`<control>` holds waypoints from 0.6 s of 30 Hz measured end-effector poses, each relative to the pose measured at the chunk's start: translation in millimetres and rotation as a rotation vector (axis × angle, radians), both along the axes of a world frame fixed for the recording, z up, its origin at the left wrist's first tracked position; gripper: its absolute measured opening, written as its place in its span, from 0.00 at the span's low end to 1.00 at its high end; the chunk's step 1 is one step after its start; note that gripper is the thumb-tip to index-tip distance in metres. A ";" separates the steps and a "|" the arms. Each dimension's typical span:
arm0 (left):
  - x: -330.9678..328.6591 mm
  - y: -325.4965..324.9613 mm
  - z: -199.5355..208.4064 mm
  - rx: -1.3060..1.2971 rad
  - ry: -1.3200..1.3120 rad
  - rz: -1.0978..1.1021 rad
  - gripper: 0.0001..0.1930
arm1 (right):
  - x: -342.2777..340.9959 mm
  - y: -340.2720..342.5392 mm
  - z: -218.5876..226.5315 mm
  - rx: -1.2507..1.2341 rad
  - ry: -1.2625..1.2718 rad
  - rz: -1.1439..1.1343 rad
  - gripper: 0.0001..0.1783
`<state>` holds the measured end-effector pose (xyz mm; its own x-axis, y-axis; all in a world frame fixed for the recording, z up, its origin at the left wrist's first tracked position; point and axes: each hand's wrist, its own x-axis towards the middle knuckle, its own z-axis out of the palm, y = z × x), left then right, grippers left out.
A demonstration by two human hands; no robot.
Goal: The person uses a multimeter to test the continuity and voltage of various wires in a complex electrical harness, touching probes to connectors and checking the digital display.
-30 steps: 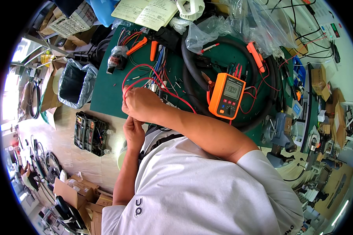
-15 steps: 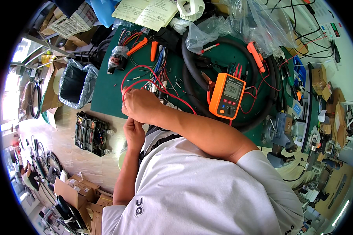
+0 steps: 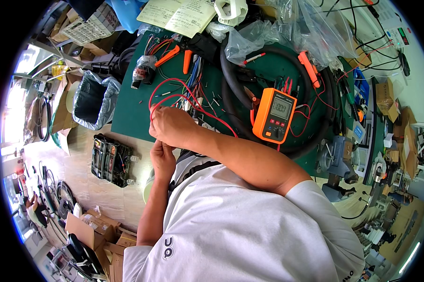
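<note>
My right hand (image 3: 173, 126) reaches across from the right with its fingers closed around red wire (image 3: 193, 100). The wire rises from the fist in loops and trails right over the table edge area. Just below, my left hand (image 3: 163, 160) is pinched shut against the underside of my right hand; whatever sits between its fingers is hidden. To the right, an orange multimeter (image 3: 274, 115) with a lit screen stands tilted among red leads. A bundle of multicoloured wires (image 3: 196, 75) lies beyond my hands, next to orange-handled pliers (image 3: 187, 61).
A thick black cable (image 3: 231, 94) lies coiled on the green table (image 3: 132, 109). A small dark bottle (image 3: 143, 71) stands at its left. Beyond are an open notebook (image 3: 178, 15) and clear plastic bags (image 3: 254, 40). A lined bin (image 3: 95, 101) and black toolbox (image 3: 111, 160) occupy the floor.
The whole view has shifted very slightly, so things sit a little further right. Both hands keep the same grip and place.
</note>
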<state>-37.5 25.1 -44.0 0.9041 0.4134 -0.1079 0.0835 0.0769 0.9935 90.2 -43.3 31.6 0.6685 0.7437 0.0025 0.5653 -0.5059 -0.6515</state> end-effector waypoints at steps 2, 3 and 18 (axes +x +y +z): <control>-1.5 0.3 -4.7 -0.020 -0.010 0.001 0.13 | -0.8 -0.7 3.4 0.017 0.028 -0.016 0.15; -2.4 3.2 -4.2 -0.023 -0.014 0.008 0.13 | -0.3 0.8 2.3 0.037 0.025 -0.005 0.14; -2.4 -5.1 -0.2 -0.199 0.062 0.086 0.19 | 15.9 -90.8 31.2 0.628 0.319 -0.386 0.08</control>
